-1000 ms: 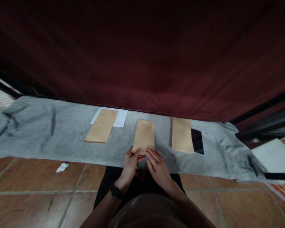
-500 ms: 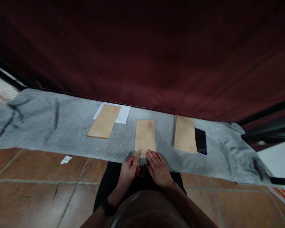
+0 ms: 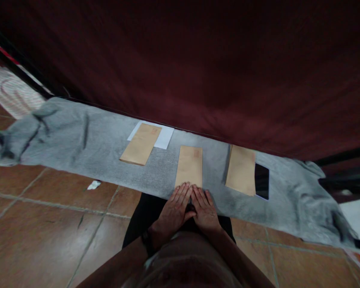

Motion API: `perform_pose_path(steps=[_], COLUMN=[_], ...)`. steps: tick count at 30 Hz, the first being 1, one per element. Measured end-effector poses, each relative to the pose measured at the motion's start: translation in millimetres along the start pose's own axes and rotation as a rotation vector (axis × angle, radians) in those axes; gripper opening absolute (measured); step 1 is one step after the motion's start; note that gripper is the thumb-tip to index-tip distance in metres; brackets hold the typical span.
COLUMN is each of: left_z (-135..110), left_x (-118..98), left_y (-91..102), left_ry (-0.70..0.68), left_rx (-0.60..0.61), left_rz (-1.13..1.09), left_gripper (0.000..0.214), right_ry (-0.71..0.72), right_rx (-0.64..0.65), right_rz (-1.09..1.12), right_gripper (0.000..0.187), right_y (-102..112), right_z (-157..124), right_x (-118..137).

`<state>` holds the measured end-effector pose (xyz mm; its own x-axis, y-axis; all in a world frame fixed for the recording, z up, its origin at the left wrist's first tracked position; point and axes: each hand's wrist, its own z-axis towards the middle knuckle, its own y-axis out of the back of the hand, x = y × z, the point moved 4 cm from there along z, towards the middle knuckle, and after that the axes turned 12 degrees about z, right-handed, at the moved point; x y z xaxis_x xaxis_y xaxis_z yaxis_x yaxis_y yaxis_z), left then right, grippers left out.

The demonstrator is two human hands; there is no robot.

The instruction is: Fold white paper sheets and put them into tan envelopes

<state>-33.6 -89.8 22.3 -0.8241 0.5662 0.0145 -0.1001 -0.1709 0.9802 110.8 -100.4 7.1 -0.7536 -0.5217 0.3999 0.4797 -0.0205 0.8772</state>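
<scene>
A brown paper envelope (image 3: 189,165) with a small red printed mark lies flat on a grey cloth (image 3: 105,140) straight in front of me. My left hand (image 3: 175,206) lies flat across its near end, fingers stretched out. Beside it my right hand (image 3: 204,207) rests on the same end, also flat, with the fingertips of both hands close together. The hands cover the envelope's near edge. To the left, another brown envelope (image 3: 141,145) lies slanted over white paper (image 3: 165,138). A stack of brown envelopes (image 3: 240,170) lies to the right.
A dark phone (image 3: 262,181) lies against the right side of the stack. Behind the cloth hangs a dark red curtain (image 3: 186,80). A crumpled white scrap (image 3: 94,185) is on the tiled floor (image 3: 63,224). White sheets (image 3: 358,218) stand at the far right.
My left hand has gone from gripping the envelope's near left corner to lying flat on its near end. My right hand stays on that end. The view has turned slightly.
</scene>
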Motion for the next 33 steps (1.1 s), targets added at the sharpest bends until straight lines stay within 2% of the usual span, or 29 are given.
perform_pose_path(steps=[7, 14, 18, 25, 29, 33], left_z=[-0.3, -5.1, -6.4, -5.7, -6.4, -8.0], left_x=[3.1, 17.6, 20.0, 19.9, 20.8, 21.1], left_y=[2.9, 7.6, 6.2, -0.9, -1.8, -5.6], left_ry=[-0.031, -0.042, -0.048, -0.047, -0.058, -0.078], left_rx=[0.031, 0.047, 0.048, 0.071, 0.061, 0.041], left_rz=[0.015, 0.046, 0.026, 0.019, 0.036, 0.085], left_gripper=[0.087, 0.084, 0.087, 0.084, 0.082, 0.084], right_ry=[-0.035, -0.052, -0.077, 0.007, 0.019, 0.008], right_rx=[-0.007, -0.017, -0.045, 0.063, 0.023, -0.039], right_rz=[0.011, -0.003, 0.022, 0.057, -0.005, -0.047], right_gripper=[0.075, 0.075, 0.072, 0.066, 0.063, 0.058], right_y=[5.7, 11.9, 15.0, 0.3, -5.0, -1.6], right_z=[-5.8, -15.8, -11.2, 7.2, 2.6, -2.7], right_x=[-3.9, -8.2, -4.0, 12.9, 10.4, 5.5])
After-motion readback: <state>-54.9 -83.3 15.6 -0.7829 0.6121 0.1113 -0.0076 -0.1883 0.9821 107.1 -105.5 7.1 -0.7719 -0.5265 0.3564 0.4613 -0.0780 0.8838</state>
